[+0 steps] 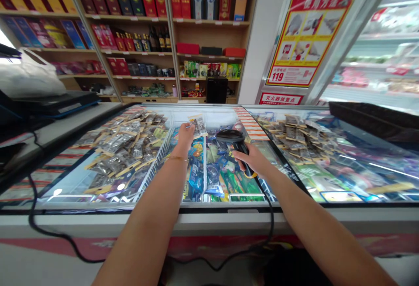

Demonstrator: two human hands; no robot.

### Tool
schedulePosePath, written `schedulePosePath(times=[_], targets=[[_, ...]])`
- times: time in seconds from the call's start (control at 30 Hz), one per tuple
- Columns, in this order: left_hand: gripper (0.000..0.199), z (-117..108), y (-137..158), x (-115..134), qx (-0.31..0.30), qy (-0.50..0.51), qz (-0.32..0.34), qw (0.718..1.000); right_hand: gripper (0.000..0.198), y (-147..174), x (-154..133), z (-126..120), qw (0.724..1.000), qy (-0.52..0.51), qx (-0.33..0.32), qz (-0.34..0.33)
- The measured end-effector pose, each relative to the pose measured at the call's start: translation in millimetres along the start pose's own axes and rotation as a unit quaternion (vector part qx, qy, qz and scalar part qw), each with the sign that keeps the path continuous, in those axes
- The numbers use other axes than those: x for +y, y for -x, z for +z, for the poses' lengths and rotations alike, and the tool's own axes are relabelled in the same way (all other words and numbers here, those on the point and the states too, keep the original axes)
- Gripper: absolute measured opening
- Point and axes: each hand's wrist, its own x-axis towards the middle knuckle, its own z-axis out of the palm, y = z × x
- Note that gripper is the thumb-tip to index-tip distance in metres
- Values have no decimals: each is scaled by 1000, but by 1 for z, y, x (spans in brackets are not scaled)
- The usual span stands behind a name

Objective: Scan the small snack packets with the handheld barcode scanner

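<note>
My left hand (186, 132) is closed on the left edge of a small clear packet with a tan card strip (199, 125), held over the glass-topped freezer (196, 218). In my right hand (250, 159) is a black handheld barcode scanner (233, 139), its handle wrapped by my fingers and its wide head pointing towards the packet. The scanner's cable (271, 216) hangs down over the freezer's front edge. Left of my hands lies a heap of similar packets (124, 142) on the glass. Another pile of them (296, 137) sits to the right.
Colourful frozen goods (196, 174) show inside the freezer, beside a white wire divider (155, 163). A dark tray (373, 120) rests at the right. A white plastic bag (31, 76) is on the left counter. Shelves of boxes (209, 26) stand behind.
</note>
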Motion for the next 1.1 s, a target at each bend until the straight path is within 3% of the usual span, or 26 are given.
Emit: schedulePosePath(times=[0.2,0.53,0.8,0.97,1.1], targets=[[13,-1,1,1,-2,15,-14,1000,34,3,-2,2,998,56,-2,-7],[17,-1,-1,-3,8,5,-16,1000,36,2,-2,2,998,53,-20,-10],[21,-1,2,7,21,60,-49,997,32,-4,-4,-2,999,-7,48,-11],[15,9,8,24,-12,76,-64,995,28,-7,-14,-32,985,-106,137,10],[21,54,16,41,-72,24,-55,996,27,11,-24,-80,982,-97,162,0]])
